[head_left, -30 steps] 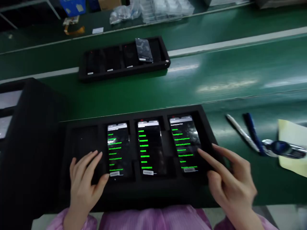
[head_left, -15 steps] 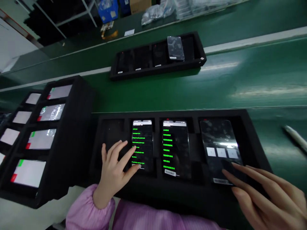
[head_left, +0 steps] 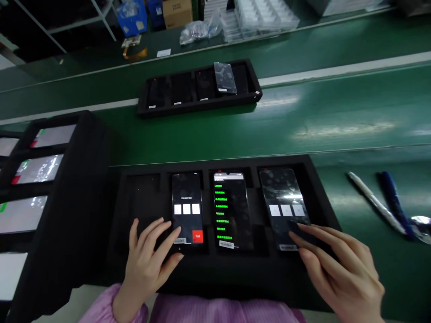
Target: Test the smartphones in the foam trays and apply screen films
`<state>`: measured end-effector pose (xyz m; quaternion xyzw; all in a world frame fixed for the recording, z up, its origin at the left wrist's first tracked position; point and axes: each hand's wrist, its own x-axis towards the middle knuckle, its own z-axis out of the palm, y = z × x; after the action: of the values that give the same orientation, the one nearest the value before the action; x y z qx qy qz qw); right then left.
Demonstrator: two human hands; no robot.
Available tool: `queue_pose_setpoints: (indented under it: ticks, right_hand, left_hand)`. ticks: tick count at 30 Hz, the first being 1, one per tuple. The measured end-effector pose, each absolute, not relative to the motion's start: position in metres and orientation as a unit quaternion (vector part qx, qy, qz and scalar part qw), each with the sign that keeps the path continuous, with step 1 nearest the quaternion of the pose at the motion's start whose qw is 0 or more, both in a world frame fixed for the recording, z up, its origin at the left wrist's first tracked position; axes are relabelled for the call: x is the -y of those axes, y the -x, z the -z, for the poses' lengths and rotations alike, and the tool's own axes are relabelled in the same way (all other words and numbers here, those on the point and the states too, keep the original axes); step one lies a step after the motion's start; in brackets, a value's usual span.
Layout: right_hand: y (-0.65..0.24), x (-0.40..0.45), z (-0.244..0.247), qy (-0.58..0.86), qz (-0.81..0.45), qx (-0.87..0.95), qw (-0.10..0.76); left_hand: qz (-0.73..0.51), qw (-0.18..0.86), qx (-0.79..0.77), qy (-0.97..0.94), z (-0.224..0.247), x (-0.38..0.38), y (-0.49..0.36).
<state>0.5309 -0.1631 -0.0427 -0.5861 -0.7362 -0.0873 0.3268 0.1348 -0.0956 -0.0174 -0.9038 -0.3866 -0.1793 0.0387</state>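
Three smartphones lie in slots of a black foam tray (head_left: pixel 232 264) in front of me. My left hand (head_left: pixel 148 260) is open, fingers spread, its index fingertip at the lower left of the left phone (head_left: pixel 186 190). That screen reads "Vibrator test" above three white squares and a red "Fail" box. The middle phone (head_left: pixel 232 211) displays a list in green lettering, and neither hand is at it. Over the lower part of the right phone (head_left: pixel 281 188) lies my right hand (head_left: pixel 340 264), open with fingers stretched out. Three white squares show on that screen; its lower right is hidden.
A second black tray (head_left: pixel 198 106) with dark phones stands farther back, one phone (head_left: pixel 225 77) lying on top. Stacked black trays (head_left: pixel 90 179) with white-screened phones are at the left. A white pen (head_left: pixel 375 202) and a blue pen (head_left: pixel 393 202) lie at the right.
The left phone's green list has given way to the vibrator test screen with the red "Fail" box. My view has shifted right, bringing both pens into sight. The right hand stays at its phone.
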Motion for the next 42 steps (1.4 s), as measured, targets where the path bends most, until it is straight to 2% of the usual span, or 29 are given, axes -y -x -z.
queue_pose_setpoints:
  ticks: [7, 14, 24, 27, 33, 37, 42]
  right_hand:
    - [-0.532, 0.164, 0.047, 0.593, 0.081, 0.727, 0.336]
    - [-0.531, 0.162, 0.044, 0.596, 0.088, 0.724, 0.336]
    - [-0.527, 0.163, 0.037, 0.605, 0.082, 0.719, 0.333]
    - [-0.525, 0.161, 0.031, 0.616, 0.077, 0.719, 0.312]
    - [-0.516, 0.143, 0.016, 0.625, 0.102, 0.748, 0.198]
    - [-0.491, 0.128, 0.008, 0.570, 0.068, 0.783, 0.240]
    - [-0.463, 0.115, 0.005, 0.541, 0.045, 0.810, 0.222]
  left_hand:
    - [0.195, 0.028, 0.373, 0.906, 0.018, 0.094, -0.134]
    - [0.136, 0.058, 0.384, 0.912, 0.021, 0.094, -0.133]
    - [0.163, 0.054, 0.379, 0.909, 0.028, 0.094, -0.128]
    - [0.174, 0.048, 0.376, 0.909, 0.031, 0.093, -0.127]
    - [0.177, 0.050, 0.372, 0.910, 0.031, 0.091, -0.130]
    - [0.168, 0.057, 0.365, 0.914, 0.026, 0.089, -0.133]
    - [0.154, 0.058, 0.374, 0.913, 0.025, 0.091, -0.132]
